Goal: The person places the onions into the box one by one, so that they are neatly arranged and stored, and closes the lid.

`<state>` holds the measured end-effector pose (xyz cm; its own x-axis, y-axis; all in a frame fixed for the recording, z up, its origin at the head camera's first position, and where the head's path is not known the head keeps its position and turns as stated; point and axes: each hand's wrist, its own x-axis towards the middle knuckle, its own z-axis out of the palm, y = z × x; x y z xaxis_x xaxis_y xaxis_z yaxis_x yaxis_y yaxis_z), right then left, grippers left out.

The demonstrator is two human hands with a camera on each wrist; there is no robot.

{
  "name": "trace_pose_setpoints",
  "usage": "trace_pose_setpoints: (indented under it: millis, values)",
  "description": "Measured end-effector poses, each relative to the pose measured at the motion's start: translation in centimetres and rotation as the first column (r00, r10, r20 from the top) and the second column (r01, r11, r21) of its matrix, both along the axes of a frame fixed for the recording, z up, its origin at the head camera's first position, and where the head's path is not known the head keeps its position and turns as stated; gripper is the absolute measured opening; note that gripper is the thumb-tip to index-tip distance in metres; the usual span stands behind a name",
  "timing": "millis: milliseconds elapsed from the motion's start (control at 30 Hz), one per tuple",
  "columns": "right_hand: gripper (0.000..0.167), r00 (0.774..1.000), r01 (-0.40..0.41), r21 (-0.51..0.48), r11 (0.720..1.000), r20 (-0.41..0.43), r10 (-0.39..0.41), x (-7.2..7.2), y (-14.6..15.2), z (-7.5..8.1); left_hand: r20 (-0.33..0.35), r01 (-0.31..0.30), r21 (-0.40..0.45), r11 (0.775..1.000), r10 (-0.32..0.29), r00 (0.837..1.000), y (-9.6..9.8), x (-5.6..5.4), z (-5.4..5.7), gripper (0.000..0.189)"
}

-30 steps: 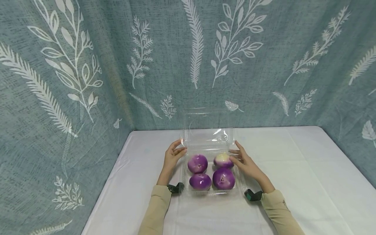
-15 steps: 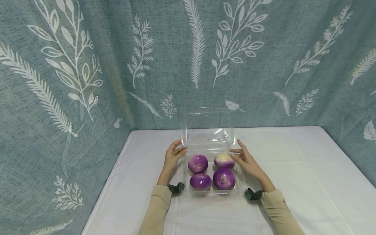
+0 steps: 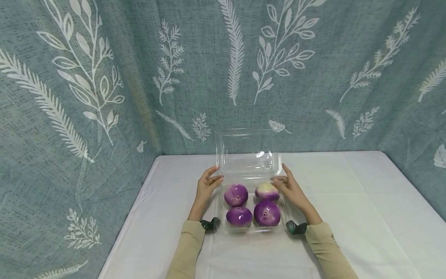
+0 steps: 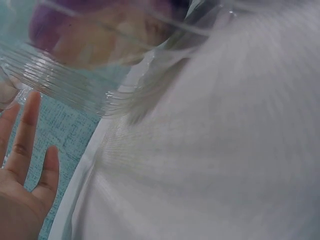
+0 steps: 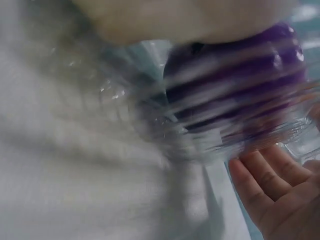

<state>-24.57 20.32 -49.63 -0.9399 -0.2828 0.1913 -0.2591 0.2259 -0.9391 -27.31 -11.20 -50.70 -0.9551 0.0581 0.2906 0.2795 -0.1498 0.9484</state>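
In the head view, a clear plastic clamshell box (image 3: 240,228) holds several glossy purple onions (image 3: 267,213), one of them (image 3: 266,188) pale on top. Its transparent lid (image 3: 249,153) stands raised at the back. My left hand (image 3: 206,190) touches the box's back left corner near the hinge, index finger reaching toward the lid. At the back right corner, my right hand (image 3: 292,190) has its thumb beside the pale-topped onion and its index finger by the lid's edge. Both wrist views show extended fingers (image 4: 26,135) along the ribbed plastic side; the right one is blurred.
A white cloth (image 3: 348,217) covers the table under the box. Blue-green curtains (image 3: 195,69) with white leaf prints hang behind the table and at both sides. A small dark camera sits on each wrist, close to the box's sides.
My right hand shifts slightly outward, then back in toward the lid's right edge. The lid's right side moves slightly rightward. My left hand stays at its corner, and the onions keep their places.
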Motion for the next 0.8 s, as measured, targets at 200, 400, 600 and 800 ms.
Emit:
trace_pose_setpoints:
  millis: [200,400,600,800]
  values:
    - [0.079,0.999,0.024,-0.028,0.999,0.029,-0.023,-0.21,0.01,-0.63,0.026,0.001,-0.01,1.0,-0.001,1.0,0.03,0.08,-0.01,0.049]
    - [0.079,0.999,0.046,-0.016,0.999,0.021,-0.046,-0.2,-0.12,-0.66,0.04,-0.001,-0.021,1.0,0.002,0.999,0.08,0.12,-0.02,0.049]
    - [0.077,0.999,0.03,-0.051,0.998,-0.011,-0.03,-0.33,-0.22,-0.59,0.004,0.002,-0.018,1.0,-0.002,1.0,0.09,0.16,0.07,0.049]
    - [0.073,0.999,-0.011,-0.102,0.995,-0.053,0.005,-0.52,-0.12,-0.84,0.009,0.009,-0.029,1.0,-0.009,1.0,0.08,0.07,0.16,0.049]
